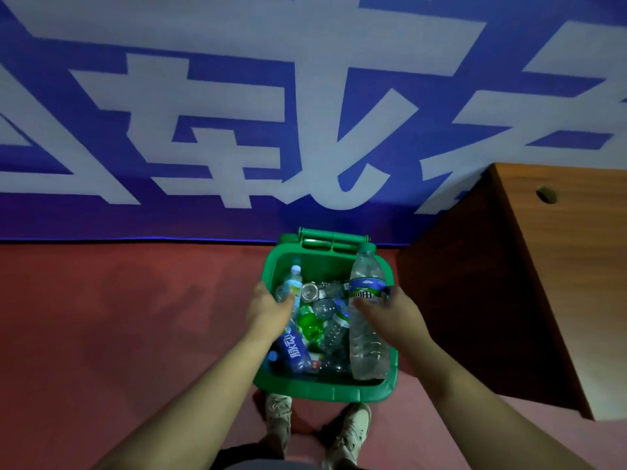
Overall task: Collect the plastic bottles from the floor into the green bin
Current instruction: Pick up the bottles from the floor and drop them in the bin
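Both hands are over the green bin (325,391), which stands on the red floor (118,317) against the blue-and-white banner (237,130), with a wooden cabinet (509,283) close on its right.

The right hand (393,313) holds a large clear bottle (368,320) around its labelled middle, its fingers (364,305) wrapped across the front. The bottle's long axis runs away from the person, cap toward the bin's hinge and base near the front rim. It lies above the right side of the opening, so letting go should drop it in; the length nearly spans the bin, so it may catch on the rim.

The left hand (271,308) grips a smaller bottle with a pale blue label (293,283), cap pointing away, over the left side of the opening. Its fingers are curled out of sight behind the hand, so how tightly they close is hard to judge.

The bin already holds a jumble of bottles (322,320), among them a green one and a dark blue one. Whether any remain on the floor cannot be told; only the shoes (349,432) show below.
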Tool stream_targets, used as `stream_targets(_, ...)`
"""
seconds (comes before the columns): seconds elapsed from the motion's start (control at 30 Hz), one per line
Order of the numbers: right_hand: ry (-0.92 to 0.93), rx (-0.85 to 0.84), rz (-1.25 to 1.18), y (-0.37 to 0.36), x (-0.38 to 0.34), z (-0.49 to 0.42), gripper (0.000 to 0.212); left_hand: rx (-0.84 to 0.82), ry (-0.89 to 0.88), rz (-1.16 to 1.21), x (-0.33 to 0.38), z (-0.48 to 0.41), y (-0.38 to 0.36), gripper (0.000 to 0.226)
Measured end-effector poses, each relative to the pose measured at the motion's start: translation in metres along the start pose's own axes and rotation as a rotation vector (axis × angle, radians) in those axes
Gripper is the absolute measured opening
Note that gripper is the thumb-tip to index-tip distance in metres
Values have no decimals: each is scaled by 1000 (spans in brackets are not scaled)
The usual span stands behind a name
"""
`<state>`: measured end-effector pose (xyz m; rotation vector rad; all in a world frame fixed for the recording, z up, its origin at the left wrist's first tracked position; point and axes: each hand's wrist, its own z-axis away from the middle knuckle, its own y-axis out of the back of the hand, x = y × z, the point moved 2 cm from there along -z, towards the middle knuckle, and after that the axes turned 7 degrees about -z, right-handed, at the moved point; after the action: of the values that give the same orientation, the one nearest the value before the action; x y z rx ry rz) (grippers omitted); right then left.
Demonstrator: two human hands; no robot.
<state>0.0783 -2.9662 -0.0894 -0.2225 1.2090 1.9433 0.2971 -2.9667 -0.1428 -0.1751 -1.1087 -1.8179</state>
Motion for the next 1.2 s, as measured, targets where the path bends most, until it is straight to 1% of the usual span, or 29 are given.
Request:
stream_targets(0.1, -27, -39, 4, -22, -7, -7, 66, -21, -29, 5, 0, 1, 6, 60)
stream_targets(0.2, -29, -38, 44, -36, -12, -8, 85, -44, -54, -14, -3, 0, 11, 58)
stream_targets(0.23, -24, -31, 64, -38, -13, -6, 88, -45, -63, -21, -3, -1, 13, 58)
stream_targets(0.37, 11, 36, 67, -30, -8, 9, 79, -54, -136, -48, 0, 0, 20, 56)
stream_targets(0.53, 23, 99, -12, -10, 4, 35, 80, -71, -232, -126, 9, 4, 22, 67)
stream_targets(0.63, 60, 160, -91, 9, 16, 55, 83, -76, -328, -163, 27, 26, 17, 71)
stream_targets(0.73, 62, 244, -188, 34, 39, 81, 81, -82, -440, -210, 48, 65, 4, 80)
stream_targets(0.83, 17, 319, -262, 57, 79, 121, 86, -113, -565, -266, 64, 116, -20, 82)
stream_targets(0.97, -71, 479, -398, 83, 162, 205, 85, -229, -779, -371, 73, 208, -80, 80)
stream_targets(1.07, -145, 591, -505, 89, 241, 288, 85, -348, -954, -429, 58, 302, -138, 76)
stream_targets(1.2, -288, 767, -670, 87, 351, 417, 86, -582, -1077, -511, 13, 438, -216, 74)
